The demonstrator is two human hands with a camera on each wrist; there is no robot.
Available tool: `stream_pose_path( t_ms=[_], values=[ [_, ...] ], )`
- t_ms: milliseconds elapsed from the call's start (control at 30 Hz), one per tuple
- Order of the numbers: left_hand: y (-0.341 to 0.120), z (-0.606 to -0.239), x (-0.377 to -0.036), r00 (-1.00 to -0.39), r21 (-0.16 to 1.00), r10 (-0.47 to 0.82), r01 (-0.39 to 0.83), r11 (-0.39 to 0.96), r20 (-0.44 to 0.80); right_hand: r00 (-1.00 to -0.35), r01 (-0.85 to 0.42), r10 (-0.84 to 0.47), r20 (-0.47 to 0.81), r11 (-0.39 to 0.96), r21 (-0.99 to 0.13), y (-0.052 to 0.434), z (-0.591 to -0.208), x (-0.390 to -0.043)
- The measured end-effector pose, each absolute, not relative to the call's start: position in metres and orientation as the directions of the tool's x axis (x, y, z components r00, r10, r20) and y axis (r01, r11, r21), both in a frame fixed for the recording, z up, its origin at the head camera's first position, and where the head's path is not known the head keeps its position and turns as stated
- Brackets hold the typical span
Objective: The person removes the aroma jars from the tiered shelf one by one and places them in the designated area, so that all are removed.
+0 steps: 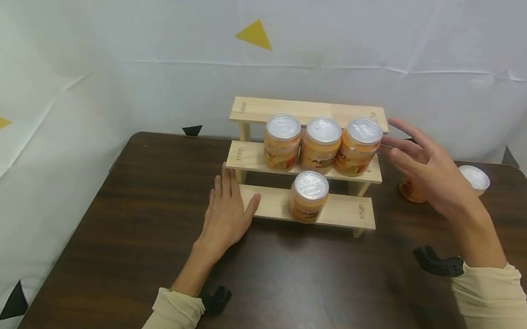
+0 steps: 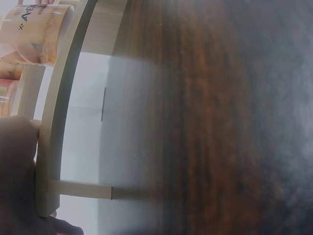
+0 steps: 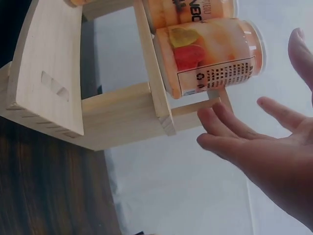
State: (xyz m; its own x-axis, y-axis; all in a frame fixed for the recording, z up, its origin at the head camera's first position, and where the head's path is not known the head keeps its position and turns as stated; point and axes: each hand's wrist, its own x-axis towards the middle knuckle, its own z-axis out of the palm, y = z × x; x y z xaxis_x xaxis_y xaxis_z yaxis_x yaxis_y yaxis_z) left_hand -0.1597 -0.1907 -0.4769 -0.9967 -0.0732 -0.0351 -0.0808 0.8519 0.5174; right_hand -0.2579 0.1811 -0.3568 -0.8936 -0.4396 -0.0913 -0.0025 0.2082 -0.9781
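3 jars are sitting on the middle step of the rack (image 1: 251,157), and we are hovering our right hand (image 1: 427,168) just beside the rightmost jar (image 1: 359,146), fingers straight and spread, gripping nothing. We are judging that jar to be light, rigid plastic with a smooth, slightly slippery label and a foil lid (image 1: 365,130) that could dent, so we are favouring a grip around the side wall, below the lid. In the right wrist view the jar (image 3: 210,58) is standing at the very end of its step, apart from the fingers (image 3: 230,120).

Our left hand (image 1: 225,212) is resting flat on the surface (image 1: 142,237), thumb touching the bottom step's left end. 1 more jar (image 1: 309,196) is standing on that bottom step, and 2 others are waiting behind our right hand. The neighbouring jar (image 1: 320,143) is crowding the left side.
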Motion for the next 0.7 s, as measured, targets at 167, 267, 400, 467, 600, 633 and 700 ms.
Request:
stream_pose_path(
  t_ms=[167, 267, 400, 467, 600, 633, 700],
  values=[
    [-0.19, -0.477, -0.159, -0.997, 0.519, -0.07, -0.078, 0.851, -0.034, -0.899, -0.006, -0.424, -0.108, 0.258, -0.966, 0.179, -0.358, -0.259],
    [-0.19, -0.478, -0.159, -0.997, 0.516, -0.07, -0.078, 0.853, -0.035, -0.904, -0.012, -0.411, -0.116, 0.296, -0.955, 0.177, -0.359, -0.259],
    [-0.19, -0.477, -0.158, -0.997, 0.511, -0.069, -0.075, 0.856, -0.031, -0.904, -0.009, -0.405, -0.133, 0.331, -0.944, 0.172, -0.358, -0.258],
    [-0.19, -0.477, -0.158, -0.997, 0.511, -0.069, -0.074, 0.856, -0.029, -0.906, -0.003, -0.4, -0.139, 0.335, -0.942, 0.169, -0.356, -0.258],
    [-0.19, -0.476, -0.159, -0.997, 0.505, -0.069, -0.074, 0.86, -0.028, -0.914, -0.004, -0.385, -0.13, 0.328, -0.945, 0.159, -0.354, -0.259],
    [-0.19, -0.476, -0.159, -0.997, 0.504, -0.069, -0.074, 0.861, -0.029, -0.916, -0.006, -0.382, -0.125, 0.323, -0.946, 0.157, -0.354, -0.26],
    [-0.191, -0.476, -0.159, -0.997, 0.501, -0.068, -0.074, 0.862, -0.031, -0.917, -0.016, -0.382, -0.112, 0.317, -0.948, 0.152, -0.354, -0.26]
  ],
)
